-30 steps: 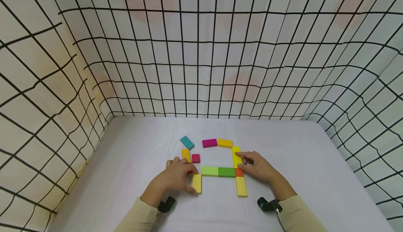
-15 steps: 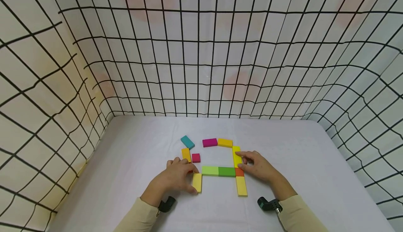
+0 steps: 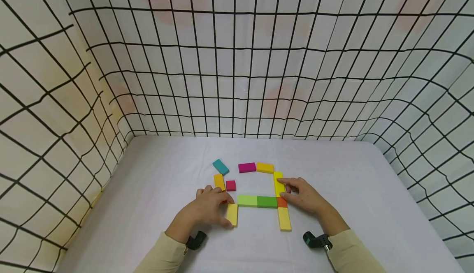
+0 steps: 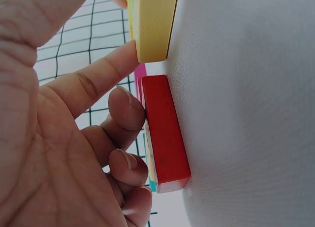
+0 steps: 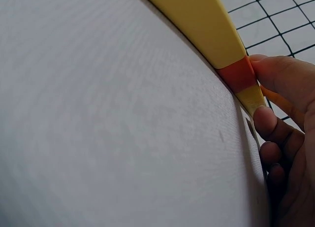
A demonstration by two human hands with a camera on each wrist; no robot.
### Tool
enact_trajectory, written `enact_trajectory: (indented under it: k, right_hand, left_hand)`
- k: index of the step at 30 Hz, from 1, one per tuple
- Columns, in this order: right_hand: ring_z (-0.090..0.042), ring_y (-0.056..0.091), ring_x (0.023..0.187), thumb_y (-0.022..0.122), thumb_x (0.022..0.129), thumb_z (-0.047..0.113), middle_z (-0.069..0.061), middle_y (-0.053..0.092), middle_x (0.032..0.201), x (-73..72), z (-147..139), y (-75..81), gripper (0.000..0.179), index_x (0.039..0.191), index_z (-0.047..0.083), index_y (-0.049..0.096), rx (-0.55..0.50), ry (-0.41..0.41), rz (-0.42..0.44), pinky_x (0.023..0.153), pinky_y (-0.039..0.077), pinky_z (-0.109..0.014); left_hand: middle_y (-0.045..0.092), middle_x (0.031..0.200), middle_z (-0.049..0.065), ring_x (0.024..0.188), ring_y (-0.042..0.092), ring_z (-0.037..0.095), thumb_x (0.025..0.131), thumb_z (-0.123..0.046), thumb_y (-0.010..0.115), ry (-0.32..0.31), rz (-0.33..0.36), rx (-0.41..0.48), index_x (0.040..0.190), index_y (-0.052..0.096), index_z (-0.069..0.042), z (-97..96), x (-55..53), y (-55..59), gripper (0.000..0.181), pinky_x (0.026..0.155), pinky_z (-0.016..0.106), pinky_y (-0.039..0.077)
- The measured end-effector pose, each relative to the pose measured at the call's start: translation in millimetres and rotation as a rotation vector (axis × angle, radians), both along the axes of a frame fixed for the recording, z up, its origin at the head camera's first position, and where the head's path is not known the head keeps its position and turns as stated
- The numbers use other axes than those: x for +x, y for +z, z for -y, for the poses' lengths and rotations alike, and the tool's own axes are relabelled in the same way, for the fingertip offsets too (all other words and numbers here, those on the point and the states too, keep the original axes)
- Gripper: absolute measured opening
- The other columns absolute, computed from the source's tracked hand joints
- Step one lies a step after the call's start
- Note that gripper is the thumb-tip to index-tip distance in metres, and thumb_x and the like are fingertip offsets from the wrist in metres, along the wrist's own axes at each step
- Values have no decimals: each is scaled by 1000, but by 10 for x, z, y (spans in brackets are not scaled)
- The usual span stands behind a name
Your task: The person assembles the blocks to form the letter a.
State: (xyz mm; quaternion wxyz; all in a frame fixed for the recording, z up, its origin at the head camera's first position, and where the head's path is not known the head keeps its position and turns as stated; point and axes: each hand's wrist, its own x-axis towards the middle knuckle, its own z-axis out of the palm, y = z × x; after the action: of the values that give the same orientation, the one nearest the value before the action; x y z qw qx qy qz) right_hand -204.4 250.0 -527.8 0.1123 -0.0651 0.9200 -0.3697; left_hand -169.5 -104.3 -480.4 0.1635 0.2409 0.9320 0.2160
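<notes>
Pinching pale block (image 3: pixel 233 215) at layout's 8 o'clock: left hand (image 3: pixel 208 208). Right hand (image 3: pixel 305 197) touches yellow block (image 3: pixel 278 187), 2 o'clock; grip unclear.

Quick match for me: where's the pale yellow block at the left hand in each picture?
Head: below centre; the pale yellow block sits between the left hand's thumb and index finger.
Left wrist: top centre, cut off by the upper edge.
Right wrist: not in it; the yellow piece there is another, adjoining the orange-red piece.
Shared landmark: the black grid, visible in all three.
</notes>
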Motion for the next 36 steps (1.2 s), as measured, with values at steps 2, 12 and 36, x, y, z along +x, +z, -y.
enact_trajectory:
  k: [2,12,36]
  right_hand:
    - [-20,46,101,76,90,40,-2,50,101,4,3,3,49,135,26,66,1,-1,0,81,39,-38]
    - [-20,46,102,76,90,38,-2,50,102,11,23,5,48,136,26,66,15,-17,4,82,39,-37]
    - [-19,50,91,72,95,35,-3,55,96,-18,19,75,50,141,19,61,-90,-23,-6,75,42,-30]
  left_hand:
    - [61,110,-4,101,42,17,69,-48,90,-1,3,3,114,70,-26,2,-2,-5,54,84,41,31]
    - [62,106,-8,101,44,15,77,-47,84,13,10,29,113,72,-28,7,-29,-65,43,84,41,31]
    - [68,112,-6,100,44,16,74,-47,88,64,18,107,110,77,-29,3,-47,-115,42,83,41,30]
